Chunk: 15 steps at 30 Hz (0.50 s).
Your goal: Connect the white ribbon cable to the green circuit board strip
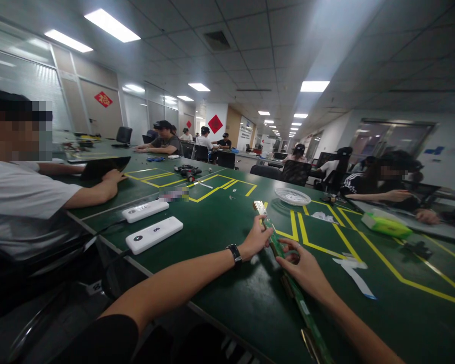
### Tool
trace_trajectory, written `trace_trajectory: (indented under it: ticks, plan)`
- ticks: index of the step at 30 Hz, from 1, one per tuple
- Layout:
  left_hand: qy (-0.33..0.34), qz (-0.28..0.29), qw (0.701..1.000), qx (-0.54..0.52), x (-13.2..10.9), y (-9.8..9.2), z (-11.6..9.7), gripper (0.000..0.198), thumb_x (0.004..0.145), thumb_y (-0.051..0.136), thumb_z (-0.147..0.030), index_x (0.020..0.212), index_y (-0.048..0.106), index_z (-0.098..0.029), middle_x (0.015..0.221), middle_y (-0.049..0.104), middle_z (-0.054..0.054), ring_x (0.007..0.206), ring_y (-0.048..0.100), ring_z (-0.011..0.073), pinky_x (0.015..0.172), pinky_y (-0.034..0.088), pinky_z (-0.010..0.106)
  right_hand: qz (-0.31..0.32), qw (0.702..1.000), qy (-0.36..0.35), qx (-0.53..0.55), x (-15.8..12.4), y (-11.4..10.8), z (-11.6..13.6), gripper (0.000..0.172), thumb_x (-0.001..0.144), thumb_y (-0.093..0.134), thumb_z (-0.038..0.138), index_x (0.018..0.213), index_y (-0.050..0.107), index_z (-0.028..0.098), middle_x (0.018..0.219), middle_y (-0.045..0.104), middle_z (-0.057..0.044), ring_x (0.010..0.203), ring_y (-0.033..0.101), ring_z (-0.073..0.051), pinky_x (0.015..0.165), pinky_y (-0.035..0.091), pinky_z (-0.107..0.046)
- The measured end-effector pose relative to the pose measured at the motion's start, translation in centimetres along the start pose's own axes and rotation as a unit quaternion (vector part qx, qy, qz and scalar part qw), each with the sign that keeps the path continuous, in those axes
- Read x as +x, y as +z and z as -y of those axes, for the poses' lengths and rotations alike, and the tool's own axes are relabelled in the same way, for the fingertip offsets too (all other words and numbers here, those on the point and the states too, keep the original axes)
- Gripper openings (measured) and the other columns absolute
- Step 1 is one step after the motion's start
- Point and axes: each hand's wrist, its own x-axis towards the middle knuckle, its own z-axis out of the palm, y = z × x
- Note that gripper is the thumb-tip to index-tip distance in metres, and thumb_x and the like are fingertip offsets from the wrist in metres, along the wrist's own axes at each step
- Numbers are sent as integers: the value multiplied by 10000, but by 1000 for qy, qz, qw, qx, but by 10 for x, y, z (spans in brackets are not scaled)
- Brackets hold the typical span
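Fingers of the left hand (255,239) pinch close together on the upper end of a green circuit-board strip (299,298); the right hand (307,270) curls half open against its edge, its grip unclear. The strip slants from twelve to five o'clock. Steadying it looks like the step in hand; the next move calls for guarding its long lower end. White paper (358,280) lies at four, white power banks (154,235) at nine; a white plastic basket (293,199) at one could hinder a forward swing.
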Motion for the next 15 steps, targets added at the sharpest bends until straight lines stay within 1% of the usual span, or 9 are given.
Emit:
trace_trajectory:
  ticks: [2,4,6,8,9,11,12,13,15]
  plan:
    - [-3,-6,1000,-17,0,-1,-1,536,858,522,-216,1320,252,-238,703,531,-59,479,482,64,485,390,162,8,999,-29,-43,1,-6,4,500,793,590,413,1236,533,188,948,621,-49,745,597,-163,666,493,-278]
    - [-10,-7,999,-34,0,-2,0,598,852,523,-200,1359,209,-254,712,552,-53,529,533,81,516,421,170,-20,990,-43,-136,5,-21,0,430,846,514,416,1205,561,183,1001,634,-84,841,602,-197,756,490,-315]
    - [-27,-19,998,-46,0,-3,0,641,838,536,-181,1378,196,-243,725,568,-44,563,558,88,548,445,181,-69,959,-35,-272,10,-44,-15,399,880,446,399,1171,587,166,1093,620,-128,969,581,-243,884,447,-375]
    - [-53,-34,997,-51,1,-2,1,655,819,548,-161,1382,216,-216,731,575,-35,566,561,89,547,448,181,-88,920,23,-382,13,-72,-40,430,885,417,398,1177,595,136,1214,568,-172,1117,519,-304,957,397,-439]
    - [-67,-38,996,-53,1,-2,1,639,813,546,-155,1373,244,-201,734,579,-28,564,561,90,533,442,179,-95,899,72,-422,13,-86,-55,476,883,407,426,1196,587,116,1246,545,-200,1146,497,-342,943,398,-482]
    - [-89,-31,994,-57,2,-1,1,541,809,532,-156,1317,349,-174,737,585,-14,562,564,92,505,428,174,-88,862,181,-464,13,-109,-86,567,875,376,518,1202,594,108,1267,520,-242,1147,486,-418,855,419,-563]
    - [-96,-20,993,-59,2,0,0,463,810,522,-160,1260,417,-162,730,584,-10,560,564,91,499,424,171,-69,851,231,-466,12,-118,-98,587,869,363,553,1166,621,118,1241,537,-248,1126,503,-433,820,426,-574]
    - [-100,-7,993,-64,2,1,-1,375,812,514,-167,1185,480,-151,717,580,-10,556,561,86,499,423,167,-45,846,271,-457,11,-124,-108,589,864,361,570,1149,636,133,1221,554,-243,1100,529,-431,793,439,-562]
    - [-101,13,992,-75,1,1,-2,227,815,509,-184,1032,556,-137,683,563,-16,538,544,74,498,418,160,-26,840,292,-457,10,-127,-118,572,878,343,554,1114,654,136,1177,587,-238,1067,563,-411,785,447,-534]
